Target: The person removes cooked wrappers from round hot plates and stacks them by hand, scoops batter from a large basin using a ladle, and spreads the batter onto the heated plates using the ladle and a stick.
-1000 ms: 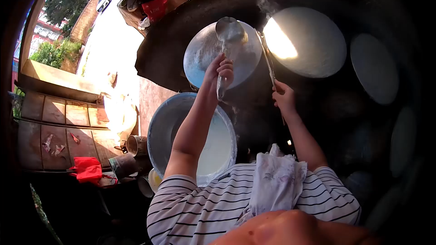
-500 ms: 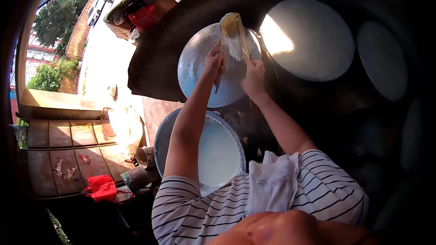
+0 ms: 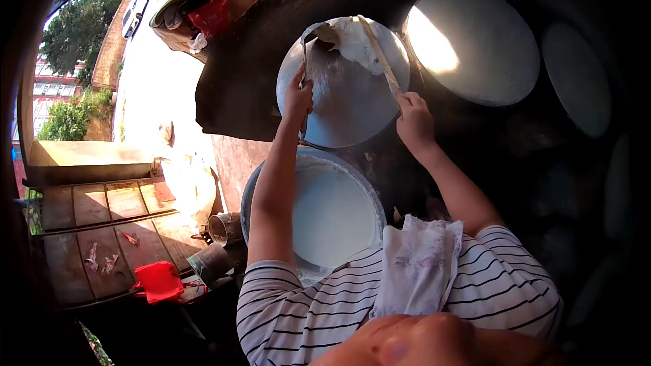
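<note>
A round metal griddle [image 3: 339, 108] lies in front of me, with a patch of wet white batter [image 3: 359, 46] across its upper part. My left hand [image 3: 298, 100] is closed around the long handle of a scoop [image 3: 316, 30], whose dark bowl is tipped over the griddle's upper left. In my closed right hand [image 3: 415, 122] is a flat wooden stick [image 3: 380, 55]. Its far end reaches over the batter near the upper rim. Below the griddle, partly behind my left arm, stands a wide tub [image 3: 374, 196] of milky white liquid [image 3: 336, 220].
Two more round griddles [image 3: 475, 47] [image 3: 576, 81] sit to the right on the dark stove top. Metal cans [image 3: 211, 262] and a red bag [image 3: 160, 281] are at lower left, by a tiled ledge [image 3: 102, 244]. A bag holding red cloth [image 3: 210, 17] stands at upper left.
My hands have moved apart, the left with the scoop going left and the right with the stick going right. White batter now covers more of the griddle's upper part.
</note>
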`<state>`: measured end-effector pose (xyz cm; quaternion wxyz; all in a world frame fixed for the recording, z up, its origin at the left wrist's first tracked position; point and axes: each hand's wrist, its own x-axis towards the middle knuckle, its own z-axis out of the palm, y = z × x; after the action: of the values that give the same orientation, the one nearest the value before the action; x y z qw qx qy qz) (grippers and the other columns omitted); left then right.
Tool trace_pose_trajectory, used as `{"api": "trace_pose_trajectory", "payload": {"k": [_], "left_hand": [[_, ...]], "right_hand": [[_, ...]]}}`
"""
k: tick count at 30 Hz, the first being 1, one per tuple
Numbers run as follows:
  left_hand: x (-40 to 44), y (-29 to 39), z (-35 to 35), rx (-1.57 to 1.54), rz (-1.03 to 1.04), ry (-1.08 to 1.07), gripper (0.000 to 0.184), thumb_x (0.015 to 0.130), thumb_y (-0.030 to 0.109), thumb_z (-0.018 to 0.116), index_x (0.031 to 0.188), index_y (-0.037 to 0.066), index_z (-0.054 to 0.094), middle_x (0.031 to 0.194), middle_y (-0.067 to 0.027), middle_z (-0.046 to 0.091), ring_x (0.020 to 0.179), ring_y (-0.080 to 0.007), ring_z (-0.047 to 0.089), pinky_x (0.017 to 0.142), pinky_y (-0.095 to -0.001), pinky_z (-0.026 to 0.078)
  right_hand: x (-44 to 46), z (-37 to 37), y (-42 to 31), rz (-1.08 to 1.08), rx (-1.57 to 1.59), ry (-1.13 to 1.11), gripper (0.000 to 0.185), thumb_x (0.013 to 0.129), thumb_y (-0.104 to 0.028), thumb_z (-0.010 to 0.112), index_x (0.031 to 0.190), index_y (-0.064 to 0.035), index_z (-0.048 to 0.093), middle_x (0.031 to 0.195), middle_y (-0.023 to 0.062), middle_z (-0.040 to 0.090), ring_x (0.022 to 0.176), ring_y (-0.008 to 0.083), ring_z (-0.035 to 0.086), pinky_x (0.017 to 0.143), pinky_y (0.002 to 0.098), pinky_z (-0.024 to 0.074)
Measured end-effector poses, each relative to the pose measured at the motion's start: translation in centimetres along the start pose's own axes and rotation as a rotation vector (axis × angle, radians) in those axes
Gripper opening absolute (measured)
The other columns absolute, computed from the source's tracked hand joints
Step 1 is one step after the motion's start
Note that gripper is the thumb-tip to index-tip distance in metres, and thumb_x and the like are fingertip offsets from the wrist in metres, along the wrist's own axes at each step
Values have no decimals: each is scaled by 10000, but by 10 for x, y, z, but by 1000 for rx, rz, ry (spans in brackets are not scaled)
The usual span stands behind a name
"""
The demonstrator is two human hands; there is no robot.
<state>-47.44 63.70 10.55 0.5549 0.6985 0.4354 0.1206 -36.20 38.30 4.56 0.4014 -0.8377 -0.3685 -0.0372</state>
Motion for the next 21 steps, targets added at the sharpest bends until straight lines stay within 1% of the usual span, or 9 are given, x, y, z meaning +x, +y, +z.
{"api": "trace_pose_trajectory", "payload": {"k": [3,5,6,8,10,13,15,17,21], "left_hand": [[-8,-5,2,42,11,66,528,913,96,497,1411,234,393,540,17,393,386,-91,384,345,-273,339],[-11,-7,-4,-101,-32,54,525,911,98,501,1407,235,400,566,14,406,391,-90,390,346,-270,337],[-24,-2,-4,-99,-34,88,527,926,107,498,1423,216,364,552,35,357,394,-68,326,354,-245,284],[-46,-7,-22,-287,-108,33,527,934,112,494,1427,228,348,553,37,342,394,-62,311,356,-238,267],[-69,-8,-21,-424,-147,19,525,952,119,467,1434,261,316,559,46,307,399,-54,281,366,-224,242],[-89,-18,-19,-626,-179,41,514,959,125,449,1431,278,311,566,50,290,406,-53,278,372,-216,246],[-106,-19,-21,-741,-163,20,502,967,136,439,1424,297,309,568,49,282,413,-42,278,368,-199,258],[-120,-15,-23,-834,-144,19,494,975,129,422,1422,306,309,565,46,278,408,-37,272,357,-187,254],[-134,-9,-17,-950,-73,78,474,983,130,415,1410,313,322,586,36,298,406,-40,267,345,-187,242]], "right_hand": [[38,33,-32,-28,98,-95,229,766,2,558,983,-18,632,979,110,585,926,316,566,793,373,488],[66,20,-19,-65,72,-38,210,772,-8,557,962,-29,644,997,99,590,917,313,567,787,370,493],[65,10,-5,-52,-2,15,198,774,-8,556,942,-38,657,984,86,601,917,308,570,784,369,497],[42,7,6,-6,12,1,235,746,23,570,952,-37,666,946,85,612,912,302,579,786,377,495],[27,21,-20,-52,145,-34,267,721,40,577,963,-30,665,944,102,610,904,307,584,800,380,486],[56,40,-39,-117,173,-121,255,707,28,570,932,-24,679,971,118,631,917,313,584,813,384,477],[65,10,-18,-162,86,-92,261,696,22,576,927,-30,687,981,103,644,921,314,585,817,379,477],[66,8,25,-158,-12,-27,283,687,27,575,939,-39,687,986,80,643,923,315,586,825,372,479],[62,36,-13,-113,114,-225,307,684,10,586,964,-61,690,989,68,637,933,307,583,837,370,485]]}}
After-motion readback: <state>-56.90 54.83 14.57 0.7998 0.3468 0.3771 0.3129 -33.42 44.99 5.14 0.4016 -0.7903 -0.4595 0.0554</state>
